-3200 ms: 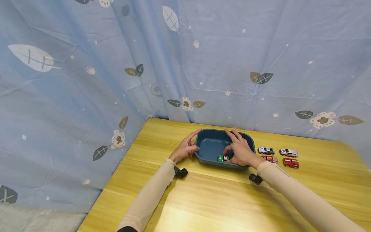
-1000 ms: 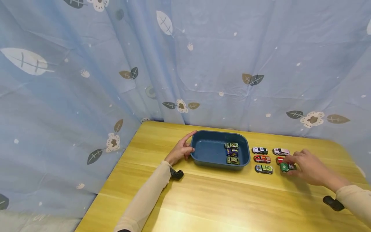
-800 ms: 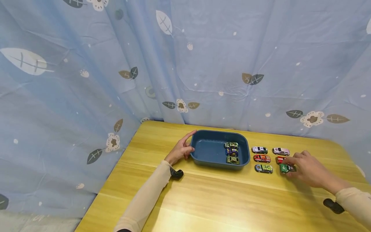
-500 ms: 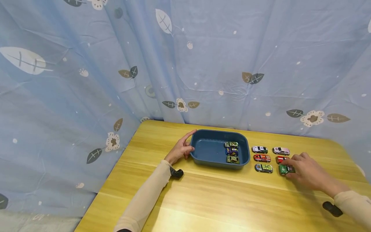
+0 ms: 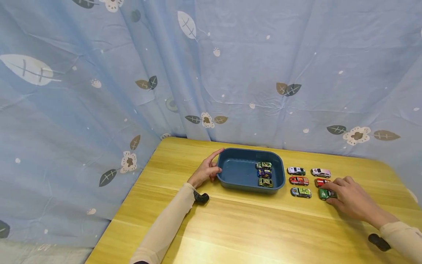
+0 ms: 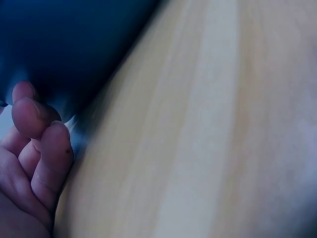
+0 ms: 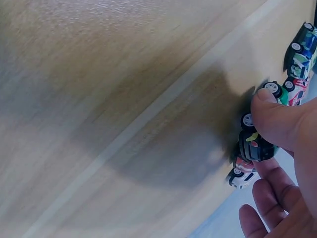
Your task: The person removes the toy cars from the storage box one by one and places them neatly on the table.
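Observation:
In the head view my left hand [image 5: 205,172] holds the left end of a dark blue plastic basin [image 5: 230,187], index finger along the rim, thumb at the wall. The left wrist view shows its curled fingers [image 6: 49,153] against the basin's side. Three toy cars lie inside near the right end, among them a purple-blue toy car [image 5: 264,173]. My right hand [image 5: 352,198] grips a green toy car [image 5: 324,194] on the table, just in front of a red toy car [image 5: 321,182]. In the right wrist view, the thumb [image 7: 277,119] presses the green car's side between its wheels.
Left of the right hand stand a white toy car [image 5: 296,171], a red-orange toy car [image 5: 299,180] and a yellow-green toy car [image 5: 300,192] in a column. A white-pink toy car [image 5: 321,172] stands behind the red one. A blue patterned curtain [image 5: 237,73] hangs behind the wooden table [image 5: 247,227].
My right hand has carried the green toy car from inside the basin to the table at the right, where it has come down before the red car. My left hand stays at the basin.

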Demonstrator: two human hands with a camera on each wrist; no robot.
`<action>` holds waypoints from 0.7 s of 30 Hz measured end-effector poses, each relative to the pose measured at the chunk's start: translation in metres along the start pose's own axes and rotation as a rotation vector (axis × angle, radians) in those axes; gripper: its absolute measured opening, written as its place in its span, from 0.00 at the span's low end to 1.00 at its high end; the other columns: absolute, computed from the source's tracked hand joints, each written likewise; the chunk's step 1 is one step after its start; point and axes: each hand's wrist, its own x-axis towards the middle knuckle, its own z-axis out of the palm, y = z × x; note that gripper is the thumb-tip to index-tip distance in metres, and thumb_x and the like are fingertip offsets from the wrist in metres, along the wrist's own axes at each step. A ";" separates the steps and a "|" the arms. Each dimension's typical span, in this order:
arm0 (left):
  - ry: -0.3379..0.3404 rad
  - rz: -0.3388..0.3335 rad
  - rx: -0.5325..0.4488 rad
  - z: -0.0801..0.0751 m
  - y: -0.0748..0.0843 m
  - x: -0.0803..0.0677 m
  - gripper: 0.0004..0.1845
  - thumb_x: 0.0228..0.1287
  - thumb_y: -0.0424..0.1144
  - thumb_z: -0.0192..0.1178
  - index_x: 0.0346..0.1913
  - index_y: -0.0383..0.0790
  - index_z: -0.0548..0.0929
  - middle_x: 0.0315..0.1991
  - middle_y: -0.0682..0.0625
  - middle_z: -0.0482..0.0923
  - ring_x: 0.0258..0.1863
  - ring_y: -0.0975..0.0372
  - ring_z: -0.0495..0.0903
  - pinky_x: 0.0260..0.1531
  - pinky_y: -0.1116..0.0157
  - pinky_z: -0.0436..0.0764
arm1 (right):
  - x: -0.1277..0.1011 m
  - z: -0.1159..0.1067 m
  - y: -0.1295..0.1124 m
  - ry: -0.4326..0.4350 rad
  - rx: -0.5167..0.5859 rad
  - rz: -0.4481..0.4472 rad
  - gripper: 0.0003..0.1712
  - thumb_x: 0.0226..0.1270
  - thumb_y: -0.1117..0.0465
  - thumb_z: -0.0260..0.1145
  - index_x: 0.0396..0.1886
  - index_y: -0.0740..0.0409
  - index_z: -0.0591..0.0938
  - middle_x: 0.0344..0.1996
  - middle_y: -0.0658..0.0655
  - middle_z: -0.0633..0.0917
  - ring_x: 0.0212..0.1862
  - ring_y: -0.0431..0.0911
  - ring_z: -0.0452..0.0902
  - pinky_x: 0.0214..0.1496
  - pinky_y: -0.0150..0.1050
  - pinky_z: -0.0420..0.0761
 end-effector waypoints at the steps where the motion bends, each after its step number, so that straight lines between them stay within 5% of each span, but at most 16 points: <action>1: 0.001 -0.002 -0.004 0.000 0.000 0.000 0.48 0.64 0.24 0.58 0.84 0.61 0.62 0.18 0.51 0.67 0.15 0.61 0.67 0.18 0.67 0.74 | 0.000 0.000 0.000 0.004 0.002 0.000 0.25 0.48 0.57 0.87 0.49 0.51 0.91 0.38 0.53 0.87 0.40 0.51 0.76 0.38 0.50 0.77; 21: -0.001 -0.008 -0.003 0.001 0.003 0.000 0.48 0.64 0.24 0.57 0.85 0.58 0.60 0.17 0.53 0.66 0.15 0.61 0.67 0.18 0.67 0.74 | -0.004 0.002 -0.002 -0.033 0.032 0.001 0.26 0.47 0.56 0.87 0.49 0.49 0.90 0.38 0.49 0.88 0.40 0.48 0.76 0.41 0.47 0.75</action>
